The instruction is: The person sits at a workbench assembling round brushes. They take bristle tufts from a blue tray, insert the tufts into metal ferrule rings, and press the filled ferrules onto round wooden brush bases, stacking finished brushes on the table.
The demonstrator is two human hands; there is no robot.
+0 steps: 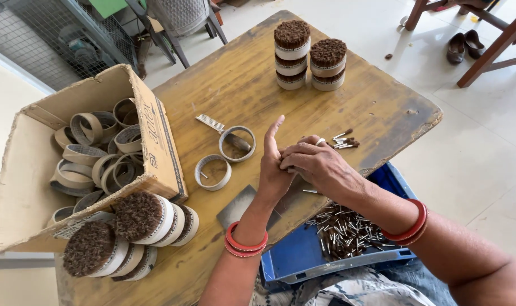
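At the tabletop [235,85] edge her left hand [274,170] stands open, fingers up, as support while the right hand [314,164] closes its grip on a small bristle tuft [321,142], beside loose tufts [344,141] and two empty rings [213,171].

Free room, wooden table [235,79]: you have bare top through the middle, between the far brush stacks [310,55] and the two loose rings [224,156]. Obstacles: cardboard box [156,136] along the left edge; lying brush stacks [127,235] at the near-left corner; small comb [210,122], metal plate [238,205], bristle bundles [344,141] beside your hands.
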